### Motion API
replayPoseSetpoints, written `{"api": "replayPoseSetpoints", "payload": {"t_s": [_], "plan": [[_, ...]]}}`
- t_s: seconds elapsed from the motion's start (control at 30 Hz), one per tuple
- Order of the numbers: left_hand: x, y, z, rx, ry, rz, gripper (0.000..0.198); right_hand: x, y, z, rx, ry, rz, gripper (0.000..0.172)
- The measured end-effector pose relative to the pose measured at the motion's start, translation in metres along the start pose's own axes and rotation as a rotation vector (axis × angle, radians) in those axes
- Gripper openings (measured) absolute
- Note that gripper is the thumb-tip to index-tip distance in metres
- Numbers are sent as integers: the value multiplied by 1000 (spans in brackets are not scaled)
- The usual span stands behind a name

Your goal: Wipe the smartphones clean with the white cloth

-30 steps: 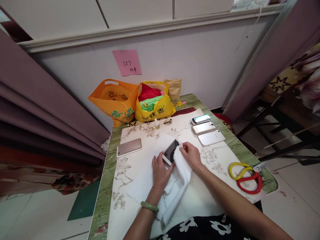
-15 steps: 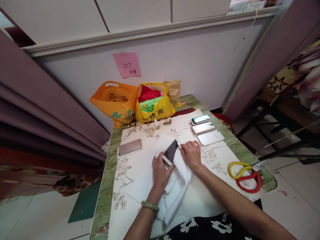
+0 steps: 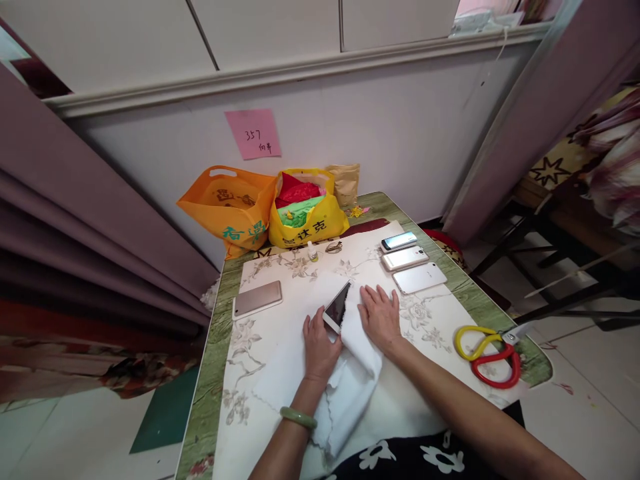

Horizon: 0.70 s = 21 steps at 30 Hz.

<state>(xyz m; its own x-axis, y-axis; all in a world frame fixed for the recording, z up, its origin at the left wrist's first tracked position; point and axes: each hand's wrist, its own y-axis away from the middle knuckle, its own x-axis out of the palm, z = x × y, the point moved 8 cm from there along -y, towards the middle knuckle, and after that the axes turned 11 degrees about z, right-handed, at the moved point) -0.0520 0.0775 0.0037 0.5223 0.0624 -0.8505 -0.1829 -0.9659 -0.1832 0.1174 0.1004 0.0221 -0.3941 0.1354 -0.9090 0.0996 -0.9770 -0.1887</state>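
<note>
A white smartphone (image 3: 336,309) with a dark screen lies at a slant in the middle of the table. A white cloth (image 3: 356,350) is folded over its right side and spreads toward me. My left hand (image 3: 320,347), with a green bangle at the wrist, grips the near end of the phone between thumb and fingers. My right hand (image 3: 381,320) rests on the cloth just right of the phone, palm down, its fingers stretched out and apart.
Three phones (image 3: 419,277) lie in a row at the right; a rose-gold phone (image 3: 257,299) is at the left. Scissors (image 3: 487,357) sit near the right edge. Behind stand an orange bag (image 3: 220,200), a filled yellow bag (image 3: 313,230), a small bottle (image 3: 313,252) and glasses (image 3: 333,247).
My right hand has drawn slightly back from the phone's upper corner, its fingers flattening on the cloth. More of the screen's right side is covered by cloth. My left hand stays at the phone.
</note>
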Motion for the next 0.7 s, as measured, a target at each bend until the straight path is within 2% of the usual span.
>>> {"api": "replayPoseSetpoints", "payload": {"t_s": [0.07,0.2,0.27,0.37,0.5,0.57,0.63,0.7], "plan": [[0,0,0,-3,0,-1,64,2,5,12,-70,1,17,40],[-1,2,1,4,8,3,59,4,29,55,-359,-71,54,40],[-1,2,1,8,5,-2,61,2,34,60,-396,-97,56,39],[-2,2,0,13,-2,-8,63,-1,22,40,-295,-68,40,32],[-2,0,-1,5,-4,-10,66,-7,-7,-7,-55,-13,15,27],[-2,0,-2,-1,-2,-8,65,-9,-17,-23,59,10,-8,23],[-2,-1,-2,-4,-3,-6,63,-10,-21,-24,120,32,-29,22],[-2,-1,-1,-8,-1,-2,62,-8,-18,-7,83,39,-42,23]]}}
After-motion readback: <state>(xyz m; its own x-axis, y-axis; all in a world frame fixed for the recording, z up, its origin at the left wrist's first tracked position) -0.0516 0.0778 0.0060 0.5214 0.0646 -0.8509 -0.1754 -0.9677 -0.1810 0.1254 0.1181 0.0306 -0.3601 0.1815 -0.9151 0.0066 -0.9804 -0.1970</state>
